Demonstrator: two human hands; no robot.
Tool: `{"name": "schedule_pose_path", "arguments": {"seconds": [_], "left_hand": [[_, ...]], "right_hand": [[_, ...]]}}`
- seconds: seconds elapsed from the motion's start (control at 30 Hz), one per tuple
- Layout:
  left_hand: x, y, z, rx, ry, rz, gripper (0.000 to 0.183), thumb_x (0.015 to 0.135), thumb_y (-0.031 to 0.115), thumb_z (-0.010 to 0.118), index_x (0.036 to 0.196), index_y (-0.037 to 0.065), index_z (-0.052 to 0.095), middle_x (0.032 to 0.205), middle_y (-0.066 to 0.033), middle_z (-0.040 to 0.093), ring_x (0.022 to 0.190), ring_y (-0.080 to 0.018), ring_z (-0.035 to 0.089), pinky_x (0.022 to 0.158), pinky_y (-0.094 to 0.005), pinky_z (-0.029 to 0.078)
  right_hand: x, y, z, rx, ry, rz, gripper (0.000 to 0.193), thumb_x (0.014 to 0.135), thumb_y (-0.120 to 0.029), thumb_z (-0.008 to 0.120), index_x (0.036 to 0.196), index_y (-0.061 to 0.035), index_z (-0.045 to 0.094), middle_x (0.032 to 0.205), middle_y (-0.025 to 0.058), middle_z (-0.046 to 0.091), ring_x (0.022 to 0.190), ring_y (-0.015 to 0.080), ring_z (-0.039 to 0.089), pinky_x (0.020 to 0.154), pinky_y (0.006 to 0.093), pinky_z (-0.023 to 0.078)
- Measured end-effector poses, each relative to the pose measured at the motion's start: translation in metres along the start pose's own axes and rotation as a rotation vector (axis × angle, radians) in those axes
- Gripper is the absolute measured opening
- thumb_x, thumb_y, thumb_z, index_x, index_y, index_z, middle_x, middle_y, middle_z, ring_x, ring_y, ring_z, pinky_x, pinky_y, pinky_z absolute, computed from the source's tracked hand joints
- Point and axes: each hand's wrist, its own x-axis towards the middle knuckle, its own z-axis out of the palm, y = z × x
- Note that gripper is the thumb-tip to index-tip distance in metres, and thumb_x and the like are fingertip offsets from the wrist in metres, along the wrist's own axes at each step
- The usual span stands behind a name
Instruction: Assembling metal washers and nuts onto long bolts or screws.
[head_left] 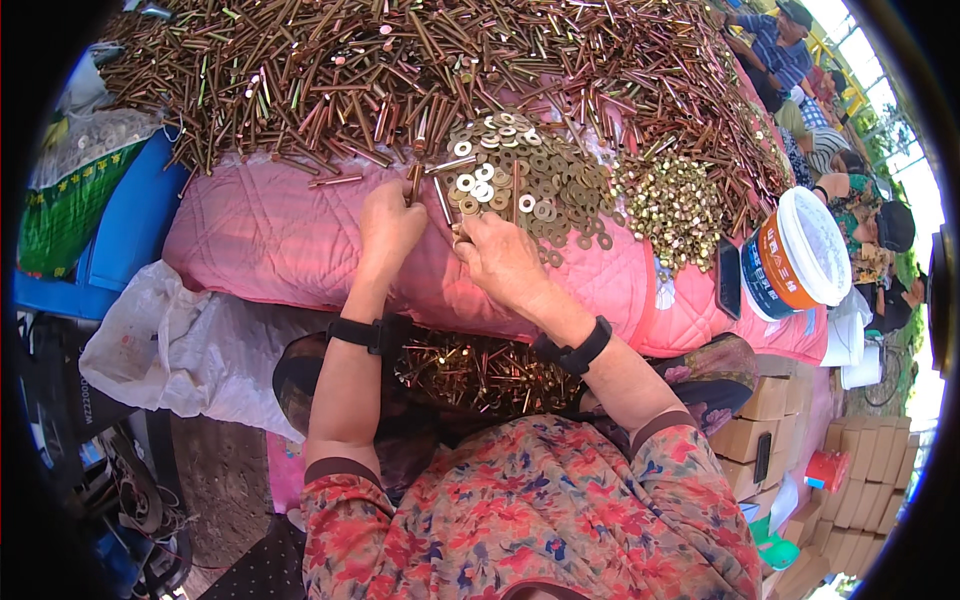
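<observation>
My left hand (393, 222) is closed round a short gold-coloured metal bolt (416, 180), its upper end sticking up above the fingers. Close beside it, my right hand (500, 258) is pinched at the near edge of a heap of flat washers (570, 180); whatever lies between those fingertips is too small to make out. Between the hands a loose silvery bolt (444, 200) rests at a slant on the pink quilted cover (270, 225). Small brassy nuts (680, 205) are heaped to the right of the washers.
A great pile of bolts (300, 80) covers the far side. At right stand a dark phone (728, 278) and a white bucket (825, 245). More metal pieces (490, 372) lie below the cover's near edge. A white sack (200, 345) hangs at left. Other people (785, 50) sit far right.
</observation>
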Motion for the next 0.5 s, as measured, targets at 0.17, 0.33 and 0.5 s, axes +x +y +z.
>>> {"name": "schedule_pose_path", "arguments": {"seconds": [0.17, 0.33, 0.5], "left_hand": [[-0.012, 0.013, -0.019, -0.721, -0.064, -0.389, 0.024, 0.067, 0.004, 0.068, 0.090, -0.003, 0.060, 0.077, -0.0120, 0.065, 0.068, -0.0201, 0.063, 0.059, -0.0276, 0.049], [-0.031, 0.042, -0.037, -1.278, -0.102, -0.534, 0.016, 0.076, -0.003, 0.066, 0.089, -0.001, 0.058, 0.080, -0.0074, 0.062, 0.068, -0.0159, 0.062, 0.062, -0.0240, 0.052], [-0.043, 0.053, -0.030, -1.455, -0.074, -0.512, 0.012, 0.077, -0.005, 0.064, 0.088, -0.002, 0.058, 0.083, -0.0106, 0.064, 0.075, -0.0196, 0.065, 0.071, -0.0254, 0.055]], "right_hand": [[0.005, 0.009, -0.006, 0.215, 0.013, 0.071, 0.017, 0.078, -0.018, 0.062, 0.086, -0.0025, 0.061, 0.076, 0.0177, 0.062, 0.071, 0.0336, 0.061, 0.065, 0.0402, 0.049], [0.002, 0.006, -0.023, 0.464, 0.170, 0.240, 0.016, 0.081, -0.015, 0.062, 0.082, 0.0007, 0.058, 0.068, 0.0132, 0.064, 0.062, 0.0222, 0.064, 0.059, 0.0330, 0.050], [-0.007, -0.015, -0.031, 0.963, 0.218, 0.349, 0.013, 0.084, -0.008, 0.060, 0.083, 0.0037, 0.055, 0.069, 0.0084, 0.063, 0.061, 0.0089, 0.060, 0.054, 0.0246, 0.048]]}}
